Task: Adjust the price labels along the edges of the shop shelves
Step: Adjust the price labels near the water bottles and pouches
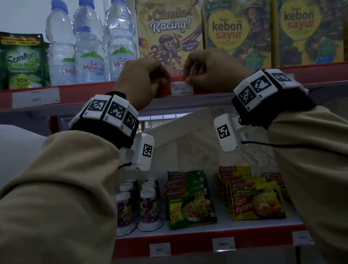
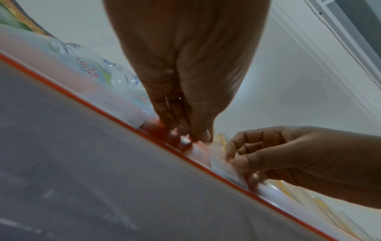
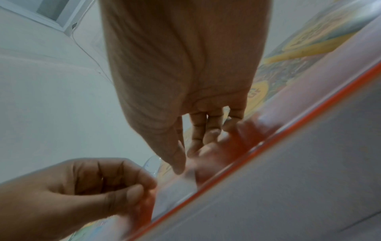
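Red upper shelf edge [image 1: 97, 91]: the left hand [image 1: 142, 78] and right hand [image 1: 209, 69] both pinch the price label [image 1: 181, 88], seating it. Next, by judgement: level the label, then release.

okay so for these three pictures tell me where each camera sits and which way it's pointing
Head: worn on the head, facing forward at the top shelf edge; shows both sleeved forearms, left hand and right hand at the price label.
Left wrist: under the left wrist, looking up along the left hand to the shelf edge; right hand enters low right.
Right wrist: under the right wrist, looking up along the right hand; left hand low left.
Shared: both hands, the red shelf edge and the label.
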`<state>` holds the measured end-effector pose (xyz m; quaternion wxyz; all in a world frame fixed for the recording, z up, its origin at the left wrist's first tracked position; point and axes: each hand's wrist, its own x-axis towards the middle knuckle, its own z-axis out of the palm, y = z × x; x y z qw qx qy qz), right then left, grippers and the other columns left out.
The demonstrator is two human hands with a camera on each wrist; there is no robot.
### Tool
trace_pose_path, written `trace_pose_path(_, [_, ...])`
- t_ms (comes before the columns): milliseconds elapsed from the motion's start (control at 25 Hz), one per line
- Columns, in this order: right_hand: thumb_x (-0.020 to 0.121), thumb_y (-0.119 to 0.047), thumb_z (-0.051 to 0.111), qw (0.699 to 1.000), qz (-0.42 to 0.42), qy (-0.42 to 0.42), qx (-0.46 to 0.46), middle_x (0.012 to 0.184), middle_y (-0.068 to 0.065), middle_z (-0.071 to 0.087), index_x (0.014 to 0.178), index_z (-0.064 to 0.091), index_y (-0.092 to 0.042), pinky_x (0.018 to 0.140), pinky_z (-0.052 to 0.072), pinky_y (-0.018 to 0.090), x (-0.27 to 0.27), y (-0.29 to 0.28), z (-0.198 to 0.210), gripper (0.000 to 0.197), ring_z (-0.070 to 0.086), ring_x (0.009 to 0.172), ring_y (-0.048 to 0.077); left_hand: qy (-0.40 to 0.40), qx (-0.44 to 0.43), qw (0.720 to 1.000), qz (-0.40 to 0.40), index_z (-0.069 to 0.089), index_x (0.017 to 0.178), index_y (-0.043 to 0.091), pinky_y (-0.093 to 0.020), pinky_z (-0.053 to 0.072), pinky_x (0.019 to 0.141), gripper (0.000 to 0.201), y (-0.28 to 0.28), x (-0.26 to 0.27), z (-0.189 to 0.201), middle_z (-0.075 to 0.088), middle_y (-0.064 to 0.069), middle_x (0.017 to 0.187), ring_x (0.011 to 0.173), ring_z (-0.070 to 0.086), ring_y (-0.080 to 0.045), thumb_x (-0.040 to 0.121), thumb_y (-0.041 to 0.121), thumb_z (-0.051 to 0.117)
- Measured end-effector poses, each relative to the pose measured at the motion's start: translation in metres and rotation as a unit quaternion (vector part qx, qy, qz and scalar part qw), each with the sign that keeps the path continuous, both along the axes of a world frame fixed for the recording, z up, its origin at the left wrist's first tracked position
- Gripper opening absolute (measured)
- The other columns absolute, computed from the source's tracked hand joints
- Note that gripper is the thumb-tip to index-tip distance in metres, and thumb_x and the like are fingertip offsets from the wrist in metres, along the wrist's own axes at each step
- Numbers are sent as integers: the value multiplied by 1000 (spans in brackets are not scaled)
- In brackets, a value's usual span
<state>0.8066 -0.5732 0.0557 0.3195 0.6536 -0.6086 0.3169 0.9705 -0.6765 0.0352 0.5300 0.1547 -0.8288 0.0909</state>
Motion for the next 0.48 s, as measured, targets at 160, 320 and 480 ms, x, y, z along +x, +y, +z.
trace_pose_path(160, [79,-29,71,999,-10,27,-19,93,-2,60,97,66,-19,83,47,34,20,-11,-6,22,51,88,12,-15,-23,998,64,72,105,25,-34,39,93,22,-3,13,2,54,0,102,106,49,-24,88,15,63])
trace_pose_path(320, [76,-37,72,998,-59,21,-26,98,-6,61,90,63,-25,99,38,45,46,-25,-3,20,54,102,18,-46,-9,996,79,70,104,25,-43,44,94,20,-19,43,8,55,-3,105,101,54,-24,87,16,65])
trace_pose_path(480, [73,-37,73,999,-47,14,-6,93,-3,62,86,63,-22,92,45,43,80,-46,0,22,57,99,20,-47,1,995,90,68,104,21,-40,44,92,26,-38,78,5,55,0,98,104,52,-24,81,34,72])
